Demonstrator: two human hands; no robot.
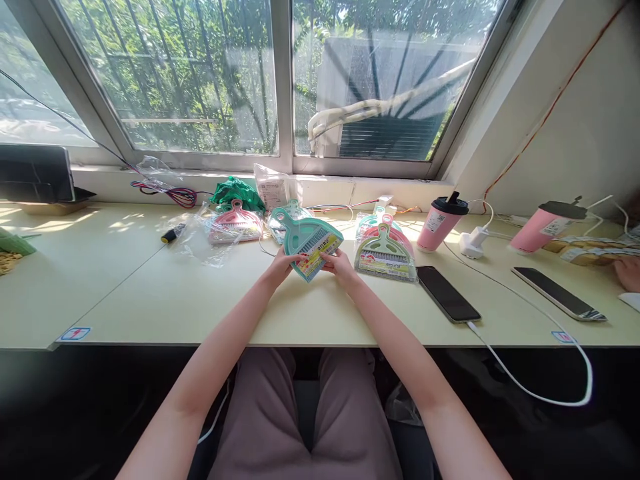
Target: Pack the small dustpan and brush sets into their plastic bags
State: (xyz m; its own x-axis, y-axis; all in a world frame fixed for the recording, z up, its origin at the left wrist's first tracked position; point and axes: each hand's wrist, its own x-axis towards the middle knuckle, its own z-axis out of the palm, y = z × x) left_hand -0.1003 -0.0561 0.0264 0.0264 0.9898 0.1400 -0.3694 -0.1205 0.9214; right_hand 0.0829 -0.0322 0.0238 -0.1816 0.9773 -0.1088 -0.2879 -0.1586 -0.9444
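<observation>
Between my two hands a teal mini dustpan and brush set (299, 231) with a printed label is held up, tilted, above the table. My left hand (283, 265) grips its lower left edge, and my right hand (340, 264) pinches the right side by the label. Just right of it stand several more sets, a green one (384, 250) in front of pink and teal ones. Behind to the left, a pink set (237, 223) lies in clear plastic. Another teal set (280, 230) is partly hidden behind the held one.
Pink cups with black lids (441, 223) stand at the right near a white charger (473, 243). A phone (449, 295) with a white cable lies before them, and a second phone (557, 293) farther right. Another person's hand (628, 272) shows at the right edge. Clear plastic wrap (205, 240) lies left.
</observation>
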